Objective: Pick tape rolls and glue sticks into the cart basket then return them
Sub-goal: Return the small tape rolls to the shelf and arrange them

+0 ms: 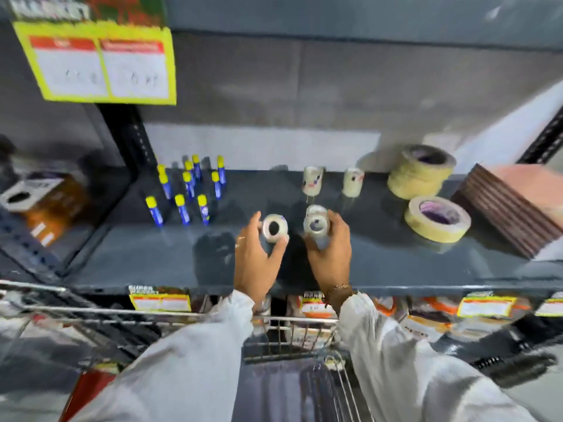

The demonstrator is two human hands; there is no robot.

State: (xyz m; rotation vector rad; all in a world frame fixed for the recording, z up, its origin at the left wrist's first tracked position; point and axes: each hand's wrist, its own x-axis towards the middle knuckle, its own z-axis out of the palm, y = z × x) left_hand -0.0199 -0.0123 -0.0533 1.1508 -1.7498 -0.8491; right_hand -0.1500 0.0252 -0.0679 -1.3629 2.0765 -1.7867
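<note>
Both hands reach over the dark grey shelf [152, 263]. My left hand [259, 260] grips a small clear tape roll [274, 228] with its hole facing me. My right hand [330, 254] holds a stack of small clear tape rolls [316, 225]. Two more stacks of small tape rolls [313, 180] [353, 181] stand further back. Several blue glue sticks with yellow caps [189, 190] stand upright at the left of the shelf. The wire cart basket [292, 333] is below my arms.
Wide masking tape rolls are stacked [422, 170] at the back right, with a single one [437, 219] in front. A pile of brown-edged boards [511, 205] lies at the far right. Yellow price labels [160, 301] line the shelf edge. Boxed goods [42, 202] fill the left bay.
</note>
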